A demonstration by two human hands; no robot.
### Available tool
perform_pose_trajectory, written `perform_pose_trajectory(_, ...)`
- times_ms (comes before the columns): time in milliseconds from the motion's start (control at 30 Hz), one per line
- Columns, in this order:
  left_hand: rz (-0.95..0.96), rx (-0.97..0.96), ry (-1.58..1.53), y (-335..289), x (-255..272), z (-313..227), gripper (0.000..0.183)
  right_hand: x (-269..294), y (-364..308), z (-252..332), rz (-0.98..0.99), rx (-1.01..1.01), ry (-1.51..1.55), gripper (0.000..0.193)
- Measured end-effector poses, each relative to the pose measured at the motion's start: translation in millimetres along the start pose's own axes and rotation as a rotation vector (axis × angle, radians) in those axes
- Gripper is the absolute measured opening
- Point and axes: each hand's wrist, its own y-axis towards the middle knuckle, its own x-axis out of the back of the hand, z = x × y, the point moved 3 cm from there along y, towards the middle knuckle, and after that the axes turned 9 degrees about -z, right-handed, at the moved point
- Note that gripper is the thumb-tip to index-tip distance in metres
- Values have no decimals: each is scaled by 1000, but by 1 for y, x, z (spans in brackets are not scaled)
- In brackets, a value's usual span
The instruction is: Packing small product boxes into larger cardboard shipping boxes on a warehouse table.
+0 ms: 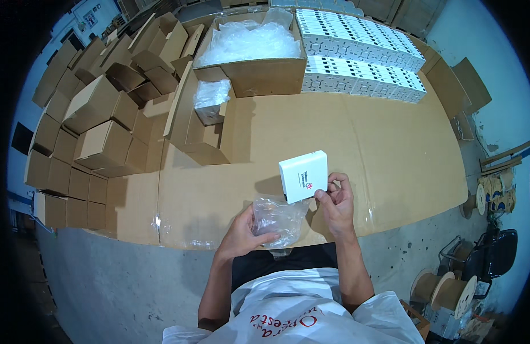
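One cardboard-topped table (391,160) borders grey floor (133,269), left fingers (266,238) clamping clear bag (283,219), right fingers (341,181) white box (297,172).

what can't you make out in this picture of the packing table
All in the head view:
- The underside of the white box: turned away from the camera.
- Most fingertips of the left hand: behind the crumpled clear bag.
- The bottom of the large carton: covered by a heap of clear plastic.
- Whether the white box holds anything: its closed walls hide the inside.
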Motion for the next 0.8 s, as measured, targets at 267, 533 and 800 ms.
perform_pose_trajectory(267, 9, 5, -40, -2, 1, -2, 67, 7, -2, 7, 2, 43, -136, 34)
perform_pose_trajectory(533, -11, -2, -3, -3, 2, 3, 69, 6, -6, 15, 135, 55, -179, 34)
perform_pose_trajectory(800, -40, -31, 27, -3, 4, 1, 70, 2, -5, 14, 181, -13, -252, 33)
